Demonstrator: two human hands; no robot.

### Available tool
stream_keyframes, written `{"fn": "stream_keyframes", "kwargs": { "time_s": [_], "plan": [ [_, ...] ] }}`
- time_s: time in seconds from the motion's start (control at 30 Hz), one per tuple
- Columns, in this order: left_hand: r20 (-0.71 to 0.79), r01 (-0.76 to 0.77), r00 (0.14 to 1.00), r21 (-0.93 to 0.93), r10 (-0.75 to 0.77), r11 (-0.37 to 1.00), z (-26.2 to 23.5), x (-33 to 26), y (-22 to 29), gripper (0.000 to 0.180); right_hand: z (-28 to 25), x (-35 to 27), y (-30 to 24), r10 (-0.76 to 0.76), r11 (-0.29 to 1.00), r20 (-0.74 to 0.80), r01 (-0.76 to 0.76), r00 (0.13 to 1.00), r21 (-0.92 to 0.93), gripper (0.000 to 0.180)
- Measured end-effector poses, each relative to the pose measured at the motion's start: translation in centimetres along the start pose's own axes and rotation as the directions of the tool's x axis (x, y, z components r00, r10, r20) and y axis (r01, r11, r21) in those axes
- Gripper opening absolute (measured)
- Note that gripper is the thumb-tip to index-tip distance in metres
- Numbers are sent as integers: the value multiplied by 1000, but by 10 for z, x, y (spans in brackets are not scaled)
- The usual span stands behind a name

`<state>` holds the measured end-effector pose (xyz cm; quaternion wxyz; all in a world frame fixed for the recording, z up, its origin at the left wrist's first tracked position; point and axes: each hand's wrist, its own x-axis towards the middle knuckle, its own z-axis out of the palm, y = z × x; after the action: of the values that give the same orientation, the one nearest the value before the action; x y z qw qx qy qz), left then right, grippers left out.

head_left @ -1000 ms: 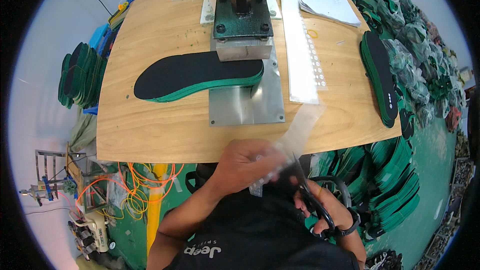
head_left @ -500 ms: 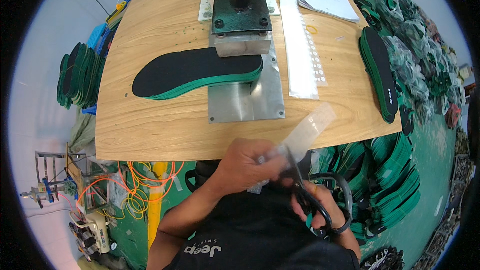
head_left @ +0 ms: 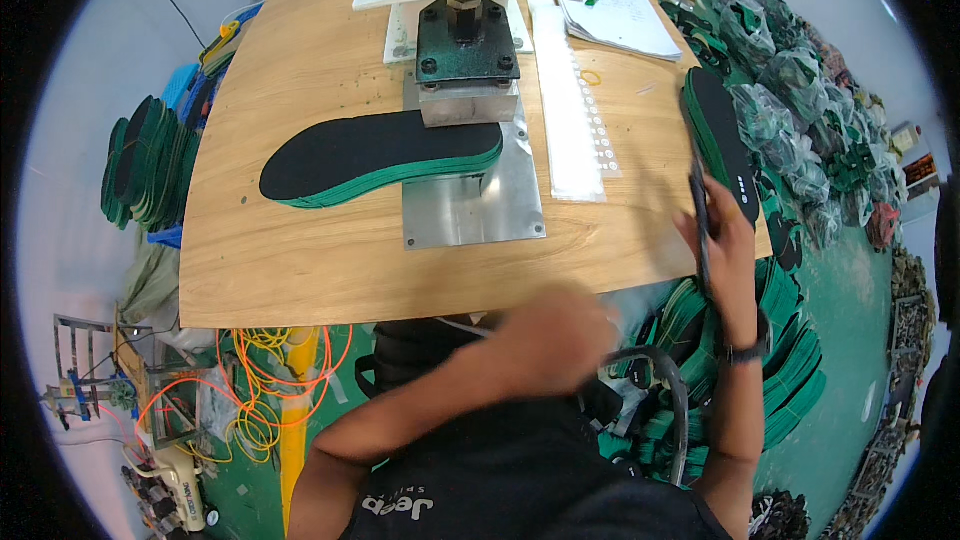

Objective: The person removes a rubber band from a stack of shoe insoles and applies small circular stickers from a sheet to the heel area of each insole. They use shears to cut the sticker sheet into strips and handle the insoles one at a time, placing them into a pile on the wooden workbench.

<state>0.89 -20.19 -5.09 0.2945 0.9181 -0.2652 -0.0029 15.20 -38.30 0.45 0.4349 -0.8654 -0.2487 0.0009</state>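
Note:
My right hand (head_left: 728,245) is closed around dark scissors (head_left: 699,230) at the table's right edge. The blades point away from me, beside a stack of black-and-green insoles (head_left: 722,135). My left hand (head_left: 560,342), smeared by motion, is curled in front of the table's near edge. A pale, blurred clear plastic strip (head_left: 643,306) shows at its fingers. Farther off, another stack of black-topped green insoles (head_left: 370,152) lies with its right end under the metal block (head_left: 468,105) of a press, above a steel plate (head_left: 475,220).
White sheets and a clear strip with round marks (head_left: 570,120) lie right of the press. Behind them is a notepad (head_left: 625,15) with a green pen. Insole bundles (head_left: 790,370) fill the floor at the right. Orange and yellow hoses (head_left: 260,400) coil at the lower left.
My right hand has carried the scissors up and right, away from the clear strip, to the table's right edge. My left hand has moved slightly right and down. The view has shifted slightly.

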Motion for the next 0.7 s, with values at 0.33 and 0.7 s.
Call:
{"fn": "stream_keyframes", "kwargs": {
  "time_s": [0.33, 0.7],
  "plan": [
    [-588, -233, 737, -685, -334, 690, -14, -27, 10, 28, 37, -18, -17, -355, 933, -36, 357, 934, 39, 33],
    [-443, -385, 826, -895, -349, 224, -44, -54, 34, 59, 102, -72, -40, -433, 158, 586, -583, 684, 797, 46]
  ]
}}
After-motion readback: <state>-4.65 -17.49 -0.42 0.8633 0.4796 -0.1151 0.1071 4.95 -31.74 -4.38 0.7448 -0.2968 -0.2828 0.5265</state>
